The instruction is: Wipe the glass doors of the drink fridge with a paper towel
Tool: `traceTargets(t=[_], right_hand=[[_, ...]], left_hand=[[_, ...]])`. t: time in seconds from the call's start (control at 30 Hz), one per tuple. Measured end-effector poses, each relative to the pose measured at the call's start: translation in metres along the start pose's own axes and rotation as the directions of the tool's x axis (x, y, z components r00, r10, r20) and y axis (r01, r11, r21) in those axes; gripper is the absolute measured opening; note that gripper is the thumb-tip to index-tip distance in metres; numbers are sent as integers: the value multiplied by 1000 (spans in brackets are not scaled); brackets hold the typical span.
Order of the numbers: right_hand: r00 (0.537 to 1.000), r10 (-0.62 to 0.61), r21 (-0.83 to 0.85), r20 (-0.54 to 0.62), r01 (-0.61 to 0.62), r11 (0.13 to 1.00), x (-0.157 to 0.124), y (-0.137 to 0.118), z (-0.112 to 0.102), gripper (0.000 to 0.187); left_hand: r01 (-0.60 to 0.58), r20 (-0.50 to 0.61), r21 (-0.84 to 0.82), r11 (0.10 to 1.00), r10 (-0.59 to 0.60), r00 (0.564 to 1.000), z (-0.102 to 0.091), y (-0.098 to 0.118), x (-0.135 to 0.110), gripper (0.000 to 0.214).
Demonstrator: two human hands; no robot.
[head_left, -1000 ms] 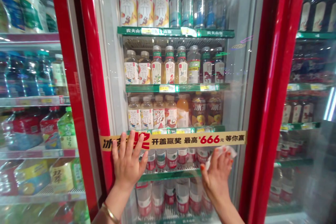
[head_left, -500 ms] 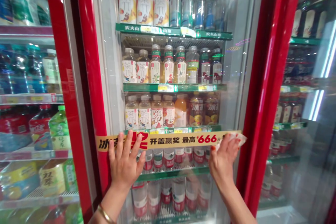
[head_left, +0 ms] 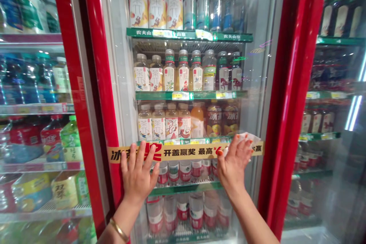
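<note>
While the head view is filled by a tall glass door (head_left: 257, 65), the right hand (head_left: 233, 162) is seen at about 5 o'clock from the middle of the pane. Its fingers are spread and pressed flat on a white wipe (head_left: 248, 139), which is pinned against the glass and juts past the fingertips toward 1 o'clock, over the right end of a yellow banner sticker (head_left: 183, 152). The grip of this hand is thus closed on the wipe by pressure, not by a clenched fist. The left hand (head_left: 139, 177) is laid at 7 o'clock, palm flat on the glass across the left end of the same sticker, its grip released and nothing held; a gold bracelet (head_left: 119, 230) is worn at its wrist. Behind the pane, bottled tea and water (head_left: 183, 72) are ranged on green-edged shelves (head_left: 160, 95) toward 12 o'clock, and red-capped bottles (head_left: 185, 169) are set between the two hands. A red door frame (head_left: 286, 122) runs just beside the wipe at 3 o'clock. The wipe is judged light, thin and limp, apt to crumple or slide out if the pressure is eased; it would best be taken at its bunched middle, under the finger pads, not at its loose edge. The glass is judged stiff, smooth and slippery, and fragile under a hard knock.
</note>
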State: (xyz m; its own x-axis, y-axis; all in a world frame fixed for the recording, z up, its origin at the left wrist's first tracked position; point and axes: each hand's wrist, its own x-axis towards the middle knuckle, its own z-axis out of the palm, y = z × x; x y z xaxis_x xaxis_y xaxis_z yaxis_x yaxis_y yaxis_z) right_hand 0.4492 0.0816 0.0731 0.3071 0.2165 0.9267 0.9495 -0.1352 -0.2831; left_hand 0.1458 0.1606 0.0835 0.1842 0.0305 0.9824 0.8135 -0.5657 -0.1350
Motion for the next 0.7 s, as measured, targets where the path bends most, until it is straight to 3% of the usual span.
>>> traceTargets(t=[0.07,0.1,0.17,0.2,0.23,0.27,0.3,0.37,0.43,0.47,0.53,0.6,0.63,0.67,0.7], right_hand=[[977,-215,17,14,215,977,-3,-35,4,85],[928,-373,31,19,372,928,-12,-51,6,84],[769,-640,74,10,637,767,-35,-66,6,75],[702,-712,93,0,709,699,-44,-65,5,69],[672,-741,99,-8,738,668,-48,-59,4,65],[679,-734,92,-10,732,676,-46,-51,3,63],[717,-697,72,-9,696,714,-38,-44,1,64],[838,-545,19,-4,545,838,-10,-40,0,75],[920,-393,-14,-11,393,920,17,-56,1,83],[927,-375,-18,-13,374,927,25,-69,2,84],[871,-491,-4,5,491,871,25,-93,4,79],[740,-672,16,32,672,740,10,-99,3,73],[679,-733,25,42,732,680,1,-91,2,73],[649,-759,25,44,759,650,-6,-77,-1,74],[662,-748,13,39,748,663,-8,-58,-4,76]], left_hand=[[1,2,2,1000,-1,1000,0,0,0,73],[-7,4,3,1000,7,1000,-1,0,0,72],[-19,4,1,1000,19,1000,-1,-1,0,70],[-22,2,0,1000,22,1000,-1,-2,-1,69],[-23,4,-1,1000,23,1000,-1,-2,-1,68],[-22,7,1,1000,22,1000,-1,-3,-1,67],[-25,12,6,1000,25,1000,-1,-3,-1,67],[-28,16,20,999,27,1000,0,-3,-1,68],[-26,12,27,999,26,1000,0,-3,-1,68],[-25,10,25,999,25,1000,-1,-3,-1,68],[-27,11,16,1000,26,1000,-1,-4,-1,67],[-36,9,15,999,36,999,-2,-4,0,66],[-37,6,18,999,37,999,-3,-4,0,66],[-37,3,22,999,37,999,-3,-4,0,66],[-36,1,26,999,36,999,-3,-3,0,65]])
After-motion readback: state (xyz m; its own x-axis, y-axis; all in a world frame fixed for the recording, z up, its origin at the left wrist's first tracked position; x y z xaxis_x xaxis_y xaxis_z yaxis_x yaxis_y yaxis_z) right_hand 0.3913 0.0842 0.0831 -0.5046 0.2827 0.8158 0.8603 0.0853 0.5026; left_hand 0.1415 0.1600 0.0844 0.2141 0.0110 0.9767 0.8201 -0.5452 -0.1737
